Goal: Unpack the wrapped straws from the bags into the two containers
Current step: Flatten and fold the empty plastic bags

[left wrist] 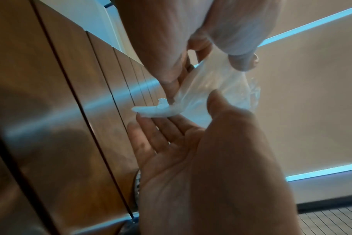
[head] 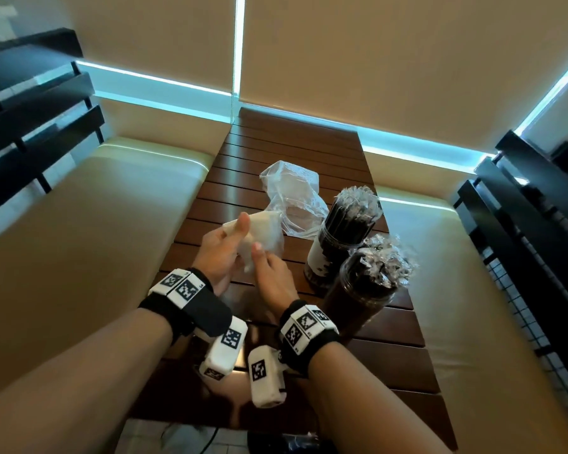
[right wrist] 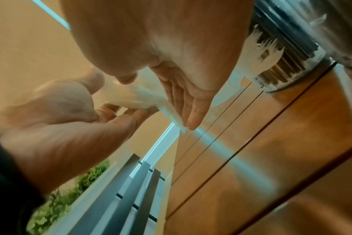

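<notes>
A folded, milky clear plastic bag [head: 266,234] is held above the table between both hands. My left hand [head: 223,247] lies under it with the thumb pressed on top; the left wrist view shows that thumb and the straight fingers [left wrist: 171,127] pinching the bag [left wrist: 203,95]. My right hand [head: 269,273] pinches the bag's near side between thumb and straight fingers [right wrist: 191,111]. No straws show inside the bag [right wrist: 135,98]. To the right stand two clear containers, the far one [head: 338,244] and the near one [head: 361,299], both packed with black wrapped straws.
A second, crumpled clear bag [head: 292,198] lies on the brown slatted table [head: 276,142] behind my hands. Cream cushioned benches [head: 95,208] flank the table on both sides, with dark slatted rails [head: 522,224] beyond them. The containers stand near the table's right edge.
</notes>
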A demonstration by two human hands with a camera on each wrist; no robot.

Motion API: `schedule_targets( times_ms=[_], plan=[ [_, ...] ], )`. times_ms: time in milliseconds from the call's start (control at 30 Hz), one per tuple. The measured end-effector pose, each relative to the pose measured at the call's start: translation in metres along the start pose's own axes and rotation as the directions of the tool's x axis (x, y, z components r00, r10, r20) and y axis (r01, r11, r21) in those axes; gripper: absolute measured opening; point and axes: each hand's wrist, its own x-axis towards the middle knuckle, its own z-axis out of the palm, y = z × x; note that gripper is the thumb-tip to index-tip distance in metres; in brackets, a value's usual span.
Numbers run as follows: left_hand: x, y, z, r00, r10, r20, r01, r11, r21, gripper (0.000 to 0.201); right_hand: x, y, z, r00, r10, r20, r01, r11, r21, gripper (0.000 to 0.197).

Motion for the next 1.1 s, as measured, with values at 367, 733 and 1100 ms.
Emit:
schedule_targets(
  times_ms=[367,733,1100],
  plan=[
    [0.015,0.001,0.002,0.978,0.201,0.061,-0.182,0.671,0.719,0.022,0.013,-0.006,-0.015,1.000,0.013,-0.015,-0.004,0.873,0.488,0.031],
    [0.023,0.017,-0.036,0.994,0.104,0.029,-0.081,0.536,0.841,0.018,0.045,-0.002,0.008,0.996,-0.015,-0.084,0.024,0.994,0.107,0.041],
    [0.027,-0.018,-0.108,0.993,0.016,0.113,-0.112,-0.058,0.992,0.039,0.132,-0.015,-0.008,0.972,0.057,-0.226,-0.076,0.994,-0.077,0.054]
  ],
)
